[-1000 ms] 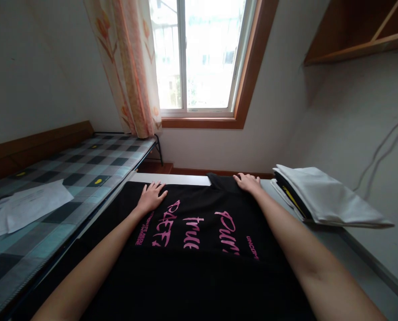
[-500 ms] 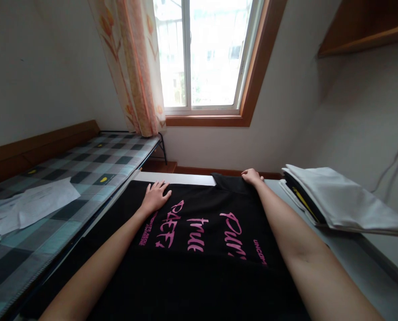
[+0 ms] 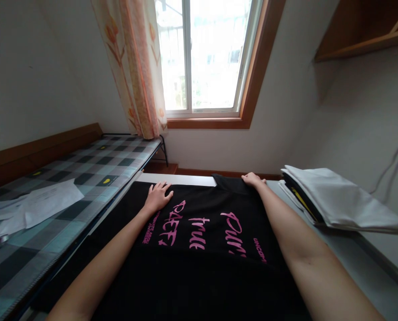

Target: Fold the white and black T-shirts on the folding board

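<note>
A black T-shirt with pink lettering lies spread over a white table. My left hand rests flat on its far left part, fingers spread, beside the pink letters. At the far right edge, my right hand has its fingers curled around the cloth next to a folded-over dark flap. The near side of the shirt is a dark, partly folded area, where a fold cuts across the lettering.
On the right of the table sits a stack of folded white and dark cloth. A bed with a checked cover stands at left, with papers on it. Beyond are a window and curtain; a wooden shelf hangs upper right.
The view has shifted slightly. Both hands stay at about the same places on the T-shirt, which lies nearly as before.
</note>
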`<move>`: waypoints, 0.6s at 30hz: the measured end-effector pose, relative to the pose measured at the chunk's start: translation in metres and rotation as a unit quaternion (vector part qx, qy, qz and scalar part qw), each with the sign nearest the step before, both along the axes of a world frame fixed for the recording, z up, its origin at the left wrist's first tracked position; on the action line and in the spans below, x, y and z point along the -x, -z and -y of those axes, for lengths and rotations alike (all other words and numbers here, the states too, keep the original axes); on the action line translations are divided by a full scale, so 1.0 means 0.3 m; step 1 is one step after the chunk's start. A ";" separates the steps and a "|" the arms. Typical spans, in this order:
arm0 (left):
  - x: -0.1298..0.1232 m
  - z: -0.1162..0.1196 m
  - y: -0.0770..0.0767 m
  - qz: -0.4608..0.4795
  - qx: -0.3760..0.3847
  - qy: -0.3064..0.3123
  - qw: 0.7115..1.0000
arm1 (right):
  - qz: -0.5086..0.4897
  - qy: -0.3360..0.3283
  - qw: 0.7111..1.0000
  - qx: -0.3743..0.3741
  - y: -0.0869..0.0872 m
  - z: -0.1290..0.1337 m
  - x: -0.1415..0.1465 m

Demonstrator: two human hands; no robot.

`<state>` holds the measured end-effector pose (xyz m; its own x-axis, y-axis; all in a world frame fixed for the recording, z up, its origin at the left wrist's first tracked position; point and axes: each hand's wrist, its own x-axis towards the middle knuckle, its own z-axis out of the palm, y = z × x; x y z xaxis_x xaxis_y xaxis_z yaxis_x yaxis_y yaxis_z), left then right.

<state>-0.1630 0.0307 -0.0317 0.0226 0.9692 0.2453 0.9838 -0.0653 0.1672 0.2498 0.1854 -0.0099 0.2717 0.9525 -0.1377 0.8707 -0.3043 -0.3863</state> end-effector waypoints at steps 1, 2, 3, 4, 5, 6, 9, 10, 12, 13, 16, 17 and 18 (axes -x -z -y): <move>0.000 -0.001 0.001 0.000 -0.001 0.001 1.000 | -0.003 0.002 1.000 -0.003 -0.001 0.000 0.001; 0.000 -0.001 0.002 0.000 -0.003 0.001 1.000 | -0.006 0.005 1.000 -0.008 -0.002 0.000 0.002; 0.000 -0.002 0.002 0.000 -0.005 0.001 1.000 | -0.012 0.011 1.000 -0.019 -0.004 0.001 0.004; 0.000 -0.002 0.002 0.000 -0.007 0.000 1.000 | -0.018 0.019 0.999 -0.034 -0.005 0.003 0.007; 0.000 -0.002 0.002 -0.001 -0.009 0.001 1.000 | -0.026 0.027 0.998 -0.053 -0.007 0.006 0.010; -0.001 -0.002 0.002 -0.001 -0.010 0.001 1.000 | -0.034 0.036 0.996 -0.073 -0.010 0.009 0.012; -0.002 0.000 -0.002 -0.004 -0.017 0.002 1.000 | -0.053 0.055 0.989 -0.127 -0.027 0.019 0.015; -0.003 0.000 -0.003 -0.005 -0.019 0.002 1.000 | -0.057 0.059 0.987 -0.138 -0.037 0.024 0.014; -0.005 0.001 -0.005 -0.005 -0.020 0.002 1.000 | -0.069 0.055 0.981 -0.172 -0.065 0.045 0.008; -0.005 0.001 -0.006 -0.005 -0.019 0.000 1.000 | -0.076 0.040 0.976 -0.200 -0.082 0.063 0.003; -0.006 0.001 -0.007 -0.004 -0.015 -0.002 1.000 | -0.082 -0.056 0.944 -0.315 -0.137 0.162 -0.008; -0.006 0.001 -0.008 -0.004 -0.014 -0.002 1.000 | -0.077 -0.098 0.930 -0.346 -0.152 0.211 -0.009; -0.006 0.002 -0.009 -0.004 -0.013 -0.001 1.000 | -0.070 -0.138 0.918 -0.365 -0.164 0.267 -0.010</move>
